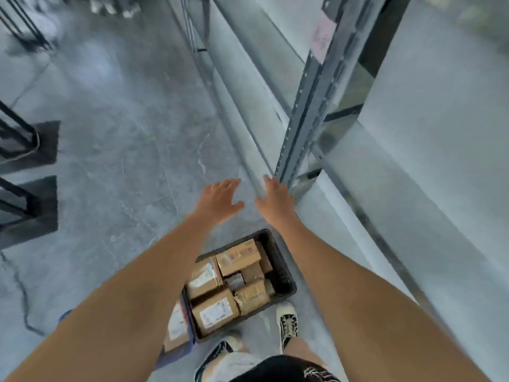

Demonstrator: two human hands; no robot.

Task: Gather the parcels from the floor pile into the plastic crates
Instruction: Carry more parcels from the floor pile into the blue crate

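- Head view, bottom centre: your black crate [279,271] sits on the floor by your shoes, packed with cardboard parcels [214,311]; its long axis runs from lower left to upper right.
- Beside its left wall, another parcel [176,325] lies outside, half hidden by your forearm.
- Further up, mid-frame, your left hand [219,198] and right hand [276,201] reach past the crate, fingers straight and loosely apart, holding nothing.
- So the crate lies behind your fingers, towards you; your left arm is nearer that loose parcel.
- The floor pile isn't visible.

Parcels [217,312] in crate [283,271], by shoe [287,323]
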